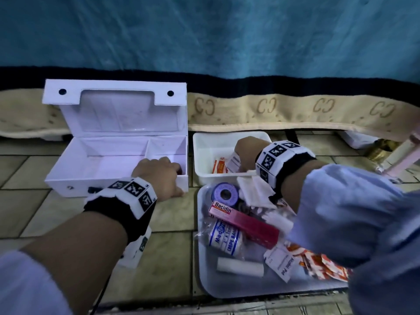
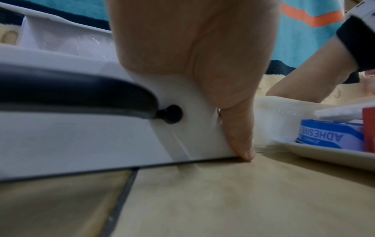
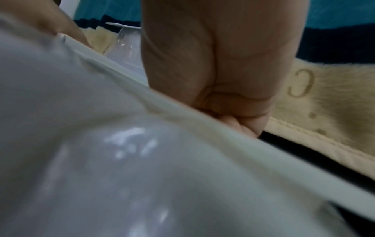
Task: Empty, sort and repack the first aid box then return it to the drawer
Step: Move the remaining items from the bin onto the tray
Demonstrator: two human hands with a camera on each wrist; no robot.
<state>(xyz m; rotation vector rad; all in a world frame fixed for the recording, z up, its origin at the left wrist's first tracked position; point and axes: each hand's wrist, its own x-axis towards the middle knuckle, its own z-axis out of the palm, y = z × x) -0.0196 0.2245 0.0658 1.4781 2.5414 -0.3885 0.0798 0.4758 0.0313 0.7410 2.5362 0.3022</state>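
Note:
The white first aid box (image 1: 91, 164) stands open and empty on the tiled floor, lid upright. My left hand (image 1: 159, 173) grips its front right corner, fingers over the rim and thumb (image 2: 241, 141) down the outer wall (image 2: 81, 136). My right hand (image 1: 246, 151) reaches into a small white tub (image 1: 211, 142) that holds orange sachets (image 1: 219, 164) and white packets. Its fingers curl behind the tub rim (image 3: 162, 104), so what they hold is hidden. A white tray (image 1: 227, 285) carries an adhesive tape roll (image 1: 223, 193), a Bacidin box (image 1: 243, 220), a crepe bandage (image 1: 225, 235), a gauze roll (image 1: 239, 267) and alcohol pads (image 1: 281, 264).
A beige blanket edge (image 1: 295, 110) hangs along the back, just behind the box and tub. Tiled floor (image 1: 170, 258) lies between box and tray. Orange sachets (image 1: 322, 264) are piled at the tray's right, under my right sleeve. A pink frame (image 1: 404, 153) stands at far right.

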